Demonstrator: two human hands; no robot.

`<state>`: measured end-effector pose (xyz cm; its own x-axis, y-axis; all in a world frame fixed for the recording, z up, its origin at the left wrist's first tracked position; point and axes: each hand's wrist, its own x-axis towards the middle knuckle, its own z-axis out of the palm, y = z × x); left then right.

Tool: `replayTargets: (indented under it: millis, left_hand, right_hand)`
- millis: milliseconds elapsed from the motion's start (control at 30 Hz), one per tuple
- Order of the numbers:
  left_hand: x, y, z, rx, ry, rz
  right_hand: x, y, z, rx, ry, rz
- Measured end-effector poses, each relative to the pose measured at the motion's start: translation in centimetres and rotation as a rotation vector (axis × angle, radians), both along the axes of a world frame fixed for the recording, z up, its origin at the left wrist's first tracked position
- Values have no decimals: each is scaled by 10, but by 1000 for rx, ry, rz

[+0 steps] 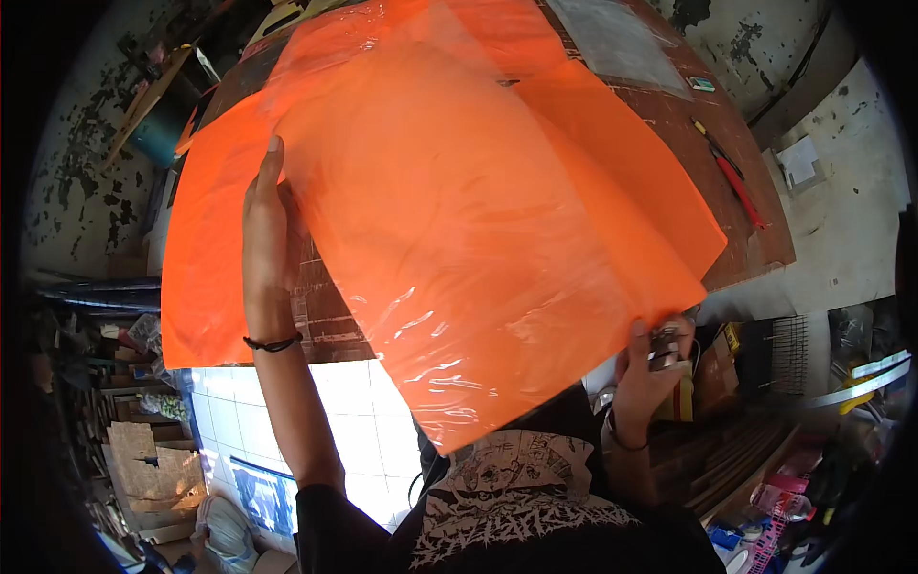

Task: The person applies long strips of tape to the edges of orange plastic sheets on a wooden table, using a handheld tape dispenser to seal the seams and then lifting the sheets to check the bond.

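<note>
A large orange sheet (459,220) with a glossy, clear film-like surface is lifted and tilted in front of me. My right hand (655,368) is closed at its near right corner, and a small shiny metal thing (665,346) shows among those fingers, too little of it visible to name. Along the left edge of the sheet stands my left hand (270,225), fingers straight and pointing away from me; whether it presses on the edge is hard to tell. More orange sheets (215,230) lie on the brown table (765,215) beneath.
A red-handled tool (736,189) and a small green-and-white item (701,84) rest on the table's right side. Clear plastic (622,43) lies at the far right. Wood scraps (153,469) are piled lower left; assorted clutter, including a plastic bottle (779,502), fills the lower right.
</note>
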<state>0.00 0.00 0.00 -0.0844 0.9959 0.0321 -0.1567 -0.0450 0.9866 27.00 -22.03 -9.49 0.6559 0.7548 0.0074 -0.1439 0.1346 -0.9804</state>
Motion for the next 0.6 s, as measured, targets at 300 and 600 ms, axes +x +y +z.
replayTargets:
  millis: [300, 600]
  left_hand:
    - [-11, -169, -60, -160, 198, 158]
    - [11, -175, -75, -132, 144, 329]
  right_hand:
    - [-37, 8, -2, -10, 209, 242]
    - [-21, -11, -3, -18, 121, 373]
